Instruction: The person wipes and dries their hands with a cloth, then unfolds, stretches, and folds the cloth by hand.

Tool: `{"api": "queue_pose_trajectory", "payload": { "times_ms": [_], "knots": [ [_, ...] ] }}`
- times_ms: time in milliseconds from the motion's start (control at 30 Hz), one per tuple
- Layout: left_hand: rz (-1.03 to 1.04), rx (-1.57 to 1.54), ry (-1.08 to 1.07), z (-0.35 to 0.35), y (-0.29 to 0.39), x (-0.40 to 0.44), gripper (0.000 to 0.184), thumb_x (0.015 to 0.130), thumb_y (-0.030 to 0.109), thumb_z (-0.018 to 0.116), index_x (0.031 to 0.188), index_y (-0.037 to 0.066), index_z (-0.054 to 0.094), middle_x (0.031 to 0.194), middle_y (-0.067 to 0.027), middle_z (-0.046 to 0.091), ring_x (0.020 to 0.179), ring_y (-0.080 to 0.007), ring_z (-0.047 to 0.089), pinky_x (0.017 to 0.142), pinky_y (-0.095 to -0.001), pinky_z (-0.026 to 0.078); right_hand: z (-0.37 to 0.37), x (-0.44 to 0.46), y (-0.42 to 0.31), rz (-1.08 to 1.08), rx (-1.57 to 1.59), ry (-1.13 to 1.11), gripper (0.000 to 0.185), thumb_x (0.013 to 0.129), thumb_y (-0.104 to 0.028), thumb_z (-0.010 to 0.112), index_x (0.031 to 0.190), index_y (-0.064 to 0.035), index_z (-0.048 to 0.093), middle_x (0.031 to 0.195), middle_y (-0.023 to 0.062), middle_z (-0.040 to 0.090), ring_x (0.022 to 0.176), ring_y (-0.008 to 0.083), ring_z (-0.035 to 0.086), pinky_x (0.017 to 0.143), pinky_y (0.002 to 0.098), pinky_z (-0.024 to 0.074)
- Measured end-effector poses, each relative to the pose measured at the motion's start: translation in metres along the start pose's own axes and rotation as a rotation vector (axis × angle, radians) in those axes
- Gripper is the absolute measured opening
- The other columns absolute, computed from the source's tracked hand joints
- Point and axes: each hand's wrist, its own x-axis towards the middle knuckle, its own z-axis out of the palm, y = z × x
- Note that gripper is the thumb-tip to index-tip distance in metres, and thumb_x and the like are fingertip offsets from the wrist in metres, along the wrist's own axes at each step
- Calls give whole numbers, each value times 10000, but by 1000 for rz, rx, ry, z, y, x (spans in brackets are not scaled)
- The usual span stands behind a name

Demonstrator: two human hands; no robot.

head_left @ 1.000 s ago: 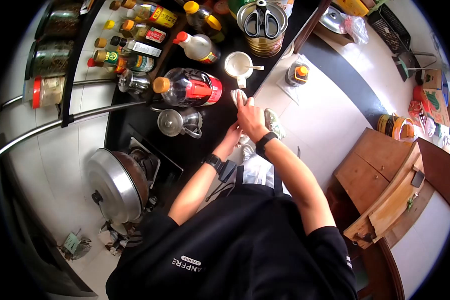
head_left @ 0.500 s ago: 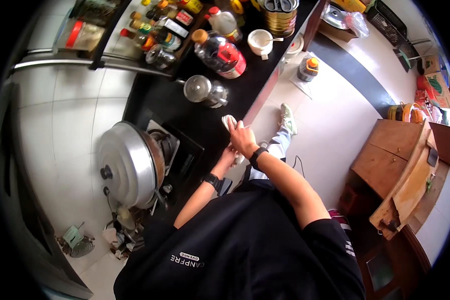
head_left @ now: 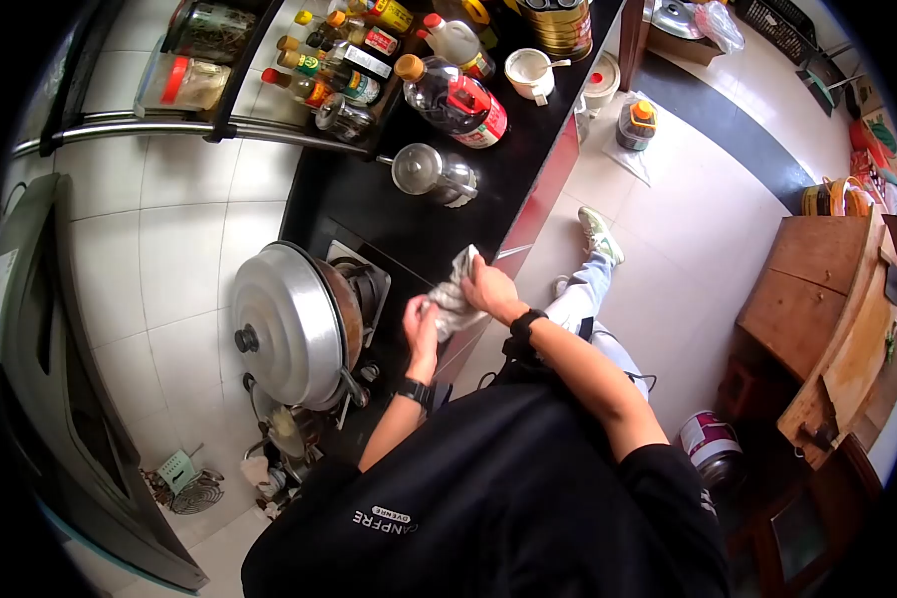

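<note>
Head cam: L hand (head_left: 422, 329) & R hand (head_left: 490, 289) hold cloth (head_left: 454, 305); pan (head_left: 287, 327) nr L.

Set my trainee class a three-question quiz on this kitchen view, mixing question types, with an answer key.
1. What is held between the left hand and the right hand?
2. True or false: a domed metal lid covers the brown pan.
3. Where does the white mug stand?
A) On the floor
B) On the black counter
C) On the wooden cabinet

Key: 1. A pale, crumpled cloth. 2. True. 3. B.
</note>
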Motion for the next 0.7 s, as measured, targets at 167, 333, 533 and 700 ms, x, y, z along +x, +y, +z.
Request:
{"api": "queue_pose_trajectory", "payload": {
  "times_ms": [167,333,533,700],
  "knots": [
    [8,-160,261,13,43,63,324,934,231,686,1179,30,619,1069,-30,658,921,-125,607,779,-277,489,-3,32,-16,-231,417,-140,583,894,-87,466,1470,-8,411,1134,328,637,1145,433,613,984,465,481],
    [-69,370,280,-6,45,140,392,935,325,684,1166,10,666,1091,-55,687,1001,-155,617,896,-300,475,33,71,-50,-240,221,-168,695,913,-93,509,1562,-73,261,1360,288,475,1118,472,588,992,467,482],
    [108,897,5,11,38,169,647,890,356,728,1391,30,481,1334,-254,533,1226,-392,545,1002,-440,457,20,59,-42,-310,-51,-180,696,831,-88,614,1475,-49,354,1314,258,493,982,428,667,829,498,561],
    [253,1095,6,44,56,129,472,866,214,717,1282,51,564,1213,-198,558,1092,-415,595,898,-480,514,7,45,-19,-385,-214,-230,569,833,-86,594,1369,22,437,1153,253,582,904,408,687,777,492,565]
  ]
}}
